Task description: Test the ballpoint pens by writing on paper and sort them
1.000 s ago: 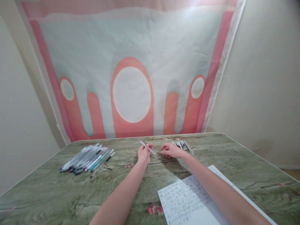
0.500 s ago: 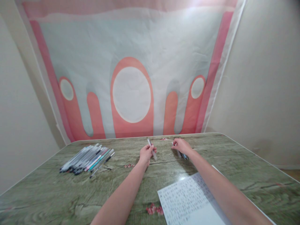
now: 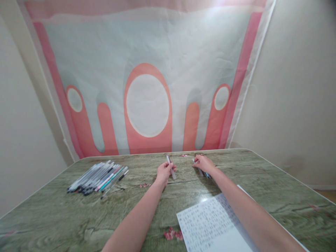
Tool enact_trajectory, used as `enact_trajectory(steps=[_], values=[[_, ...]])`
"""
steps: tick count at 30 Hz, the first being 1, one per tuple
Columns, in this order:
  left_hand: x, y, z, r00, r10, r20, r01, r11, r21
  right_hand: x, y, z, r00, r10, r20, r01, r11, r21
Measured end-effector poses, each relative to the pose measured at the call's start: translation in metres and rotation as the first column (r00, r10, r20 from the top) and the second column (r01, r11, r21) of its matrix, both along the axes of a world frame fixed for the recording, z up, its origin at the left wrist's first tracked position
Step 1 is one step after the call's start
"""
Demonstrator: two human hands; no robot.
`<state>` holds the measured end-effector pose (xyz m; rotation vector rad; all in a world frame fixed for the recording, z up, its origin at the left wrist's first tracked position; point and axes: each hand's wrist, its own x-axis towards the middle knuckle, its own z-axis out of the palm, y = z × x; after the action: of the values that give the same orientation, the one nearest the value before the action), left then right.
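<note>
In the middle of the table, my left hand (image 3: 164, 172) is closed around a pale, see-through pen (image 3: 168, 160), which tilts with its upper end leaning left. To the right of it, my right hand (image 3: 203, 163) is closed, its thumb and fingers pinching a light-coloured pen (image 3: 200, 172) just above the tabletop. Under that palm lie a few more pens (image 3: 207, 175), partly hidden by the hand and wrist. Well to the left, apart from both hands, a large heap of pens (image 3: 97, 176) lies slanted side by side.
The table (image 3: 86, 218) has a green-brown wood-grain top with printed pink flowers. A sheet of handwritten paper (image 3: 204, 224) lies near the front, partly beneath my right forearm. Behind the far edge hangs a pink and grey-green cloth (image 3: 210, 45).
My left hand and its pen have shifted very slightly to the right. My right hand, the pen heap and the paper look the same.
</note>
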<state>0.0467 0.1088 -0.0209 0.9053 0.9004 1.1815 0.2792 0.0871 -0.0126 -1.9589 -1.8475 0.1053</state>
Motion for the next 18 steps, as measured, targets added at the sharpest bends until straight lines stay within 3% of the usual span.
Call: enact_trajectory(steps=[6, 10, 14, 18], values=[[0.0, -0.003, 0.001, 0.997, -0.049, -0.057, 0.051, 0.998, 0.024, 0.0, -0.003, 0.004, 1.0, 0.001, -0.021, -0.001, 1.0, 0.009], [0.005, -0.007, -0.001, 0.961, -0.096, -0.259, 0.123, 0.988, 0.089, 0.005, -0.002, 0.011, 0.996, -0.006, -0.094, 0.012, 0.998, 0.059], [0.021, -0.006, -0.002, 0.809, 0.025, -0.587, 0.161, 0.952, 0.262, 0.01, 0.001, 0.013, 0.993, -0.036, -0.116, 0.045, 0.996, 0.076], [0.047, 0.0, 0.003, 0.591, 0.105, -0.8, 0.232, 0.928, 0.293, 0.011, 0.002, 0.011, 0.994, -0.007, -0.109, 0.015, 0.997, 0.073]])
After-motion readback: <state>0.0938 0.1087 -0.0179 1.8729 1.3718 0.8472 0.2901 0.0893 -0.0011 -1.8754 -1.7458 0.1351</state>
